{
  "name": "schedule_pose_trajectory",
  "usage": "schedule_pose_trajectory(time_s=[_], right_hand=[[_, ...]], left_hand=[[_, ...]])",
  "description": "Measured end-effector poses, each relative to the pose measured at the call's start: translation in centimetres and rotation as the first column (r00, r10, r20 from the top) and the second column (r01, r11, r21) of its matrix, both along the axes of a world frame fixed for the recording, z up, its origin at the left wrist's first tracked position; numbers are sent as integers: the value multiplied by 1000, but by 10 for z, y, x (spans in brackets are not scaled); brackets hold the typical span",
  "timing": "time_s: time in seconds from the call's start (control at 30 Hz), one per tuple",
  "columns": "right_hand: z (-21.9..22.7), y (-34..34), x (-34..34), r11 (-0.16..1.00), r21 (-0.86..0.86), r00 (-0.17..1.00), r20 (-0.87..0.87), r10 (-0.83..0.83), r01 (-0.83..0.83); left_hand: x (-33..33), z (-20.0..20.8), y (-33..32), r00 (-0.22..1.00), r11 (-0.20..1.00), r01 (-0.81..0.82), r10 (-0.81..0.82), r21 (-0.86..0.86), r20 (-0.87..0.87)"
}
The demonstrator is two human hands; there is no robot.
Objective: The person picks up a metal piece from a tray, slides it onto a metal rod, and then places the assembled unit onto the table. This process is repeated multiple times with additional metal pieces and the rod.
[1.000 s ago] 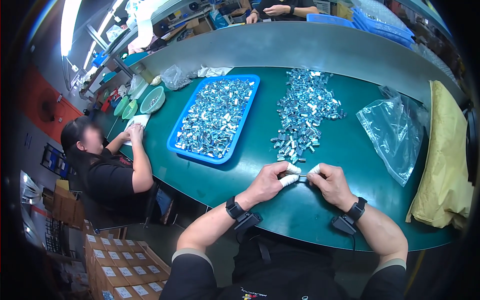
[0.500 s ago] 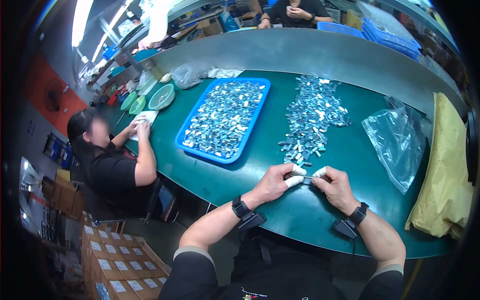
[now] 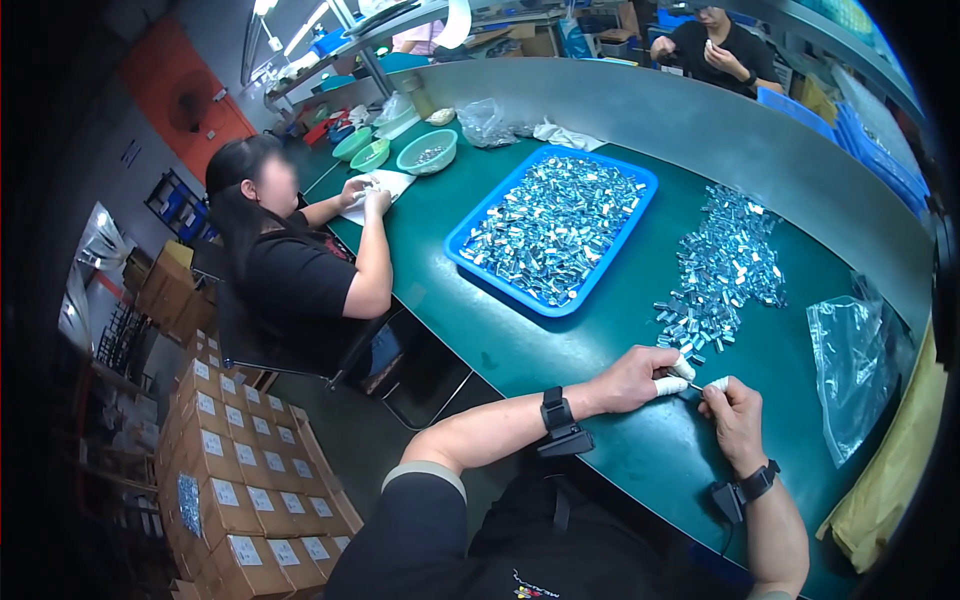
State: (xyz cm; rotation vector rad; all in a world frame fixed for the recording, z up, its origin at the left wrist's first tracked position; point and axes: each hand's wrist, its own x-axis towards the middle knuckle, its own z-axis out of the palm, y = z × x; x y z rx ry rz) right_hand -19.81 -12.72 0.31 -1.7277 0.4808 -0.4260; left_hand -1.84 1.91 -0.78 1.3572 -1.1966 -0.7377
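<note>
My left hand (image 3: pixel 645 380) is closed in a pinch, with white covers on its thumb and fingertips. Facing it, my right hand (image 3: pixel 737 415) is closed as well, its fingers curled and white-covered at the tip. A thin dark metal rod (image 3: pixel 697 387) spans the small gap between the fingertips; my right hand grips one end. What sits inside the left pinch is too small and hidden to make out. Just beyond the fingers lies a loose pile of small shiny metal pieces (image 3: pixel 735 265) on the green table (image 3: pixel 500 335).
A blue tray (image 3: pixel 456 262) heaped with similar pieces stands left of the pile. Clear plastic bag (image 3: pixel 850 370) and yellow wrapping (image 3: pixel 885 500) lie at right. A co-worker (image 3: pixel 290 240) sits at left near green bowls (image 3: pixel 428 153); stacked cartons (image 3: pixel 255 490) stand on the floor. A metal partition (image 3: pixel 640 110) runs behind.
The view has swung left, so the table's contents appear farther right. Both hands stay close together by the pile with the rod between them; the right fingers look more curled.
</note>
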Motion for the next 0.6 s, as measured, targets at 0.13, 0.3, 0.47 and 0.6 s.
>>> schedule_pose_trajectory(time_s=[0.13, 0.3, 0.47, 0.6], right_hand=[[2, 4, 4, 1000, -8, 999, 22, -25, 25], [-1, -4, -3, 990, -143, 1000, 5, 3, -2], [-6, -3, -1, 998, -2, 997, 47, -66, 67], [-8, -3, -3, 994, 45, 992, 79, -100, 96]], left_hand=[[5, 4, 3, 996, 1000, -9, 7, 19, 91], [4, 8, -1, 994, 1000, 21, -22, 8, 109], [8, 4, 6, 996, 999, -8, 11, 38, -84], [22, 10, 11, 986, 980, -161, 165, 115, -33]])
